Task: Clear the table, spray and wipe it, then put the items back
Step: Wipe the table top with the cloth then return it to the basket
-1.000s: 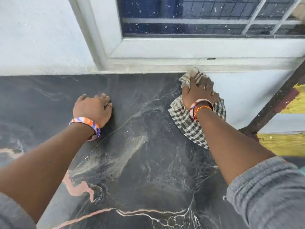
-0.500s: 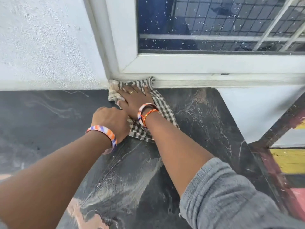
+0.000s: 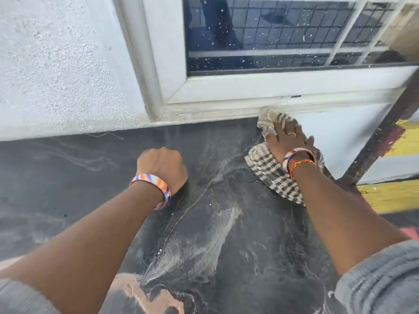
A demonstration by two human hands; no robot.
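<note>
Swinging back rt along the wall edge, right hand point(image 3: 286, 141) presses cloth point(image 3: 269, 168) flat on surface point(image 3: 226, 245); left hand point(image 3: 162, 167) fisted, empty; wiping ongoing.

the table point(image 3: 226, 257) is a dark, near-black stone slab with pale veins and a pinkish streak at its near edge, its surface smeared with whitish wipe marks. its far edge meets the wall below the window. a checked cloth point(image 3: 269, 175), brown and cream, lies crumpled flat on the table's far right corner, its far end bunched against the sill, its near end spread toward the right edge.
</note>
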